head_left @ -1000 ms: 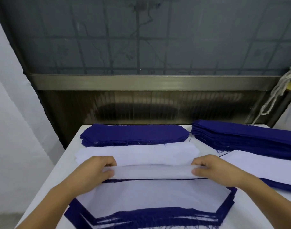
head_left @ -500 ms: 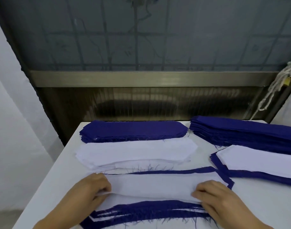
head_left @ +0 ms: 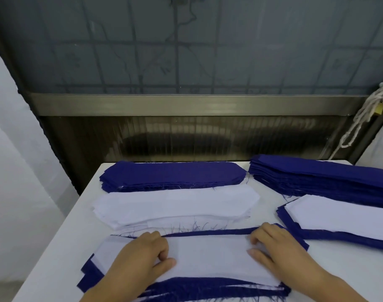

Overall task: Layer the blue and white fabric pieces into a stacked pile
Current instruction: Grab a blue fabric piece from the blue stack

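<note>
both hands sit on the near pile: the left hand (head_left: 140,256) rests at about 7 o'clock with its fingers curled and thumb out, seemingly pinching the left part of the top white piece (head_left: 210,256), and the right hand (head_left: 279,247) at about 5 o'clock has its fingers bent over the piece's right end, thumb lying along it. this white piece lies on the layered pile (head_left: 208,286) at 6 o'clock on the surface (head_left: 62,247), with blue edges showing along its far side, near side and left corner.

judging by those alternating blue and white edges, several layers are already down, and the white piece looks laid but perhaps not yet squared up. plenty seems left: a white stack (head_left: 175,205) just beyond the pile, a blue stack (head_left: 173,175) behind that at 12 o'clock, and a thicker blue stack (head_left: 321,177) at 2 o'clock. another layered pile (head_left: 338,221), white on top, lies at 3 o'clock, looking like finished work.
</note>
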`<action>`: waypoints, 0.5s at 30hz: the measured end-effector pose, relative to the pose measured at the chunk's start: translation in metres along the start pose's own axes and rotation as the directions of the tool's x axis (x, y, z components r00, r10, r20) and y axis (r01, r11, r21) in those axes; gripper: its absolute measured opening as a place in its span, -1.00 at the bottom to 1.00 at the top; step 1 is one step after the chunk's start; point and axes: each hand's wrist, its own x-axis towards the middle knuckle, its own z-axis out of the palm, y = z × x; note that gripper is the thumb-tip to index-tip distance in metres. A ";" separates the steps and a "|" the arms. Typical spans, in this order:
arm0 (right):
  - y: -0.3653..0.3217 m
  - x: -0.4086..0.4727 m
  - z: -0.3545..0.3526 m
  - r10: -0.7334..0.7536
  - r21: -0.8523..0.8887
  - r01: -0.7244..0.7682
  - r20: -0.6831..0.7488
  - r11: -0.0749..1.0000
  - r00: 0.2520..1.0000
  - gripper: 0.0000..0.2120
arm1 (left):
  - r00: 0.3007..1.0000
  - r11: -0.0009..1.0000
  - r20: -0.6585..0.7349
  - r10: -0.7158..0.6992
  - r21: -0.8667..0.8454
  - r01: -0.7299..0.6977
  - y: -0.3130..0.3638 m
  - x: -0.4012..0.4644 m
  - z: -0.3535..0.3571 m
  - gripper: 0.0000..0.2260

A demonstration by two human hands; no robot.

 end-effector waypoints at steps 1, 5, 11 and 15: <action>0.007 0.000 -0.002 0.017 -0.034 -0.017 0.003 0.999 1.000 -0.78 | 1.000 1.000 0.004 0.001 0.009 -0.001 -0.002 -0.002 0.001 -0.70; 0.024 0.006 -0.010 0.045 -0.107 -0.038 0.062 0.993 0.997 -0.84 | 0.998 0.999 0.064 -0.028 0.025 0.026 -0.013 -0.006 -0.004 -0.68; 0.033 0.049 -0.026 0.111 -0.064 -0.107 0.059 0.992 0.992 -0.92 | 0.986 0.993 0.125 -0.112 0.053 0.106 -0.029 0.024 -0.037 -0.75; 0.021 0.113 -0.016 0.085 0.048 -0.085 -0.006 0.995 0.996 -0.89 | 0.995 0.995 -0.047 -0.087 0.034 0.089 -0.013 0.082 -0.031 -0.94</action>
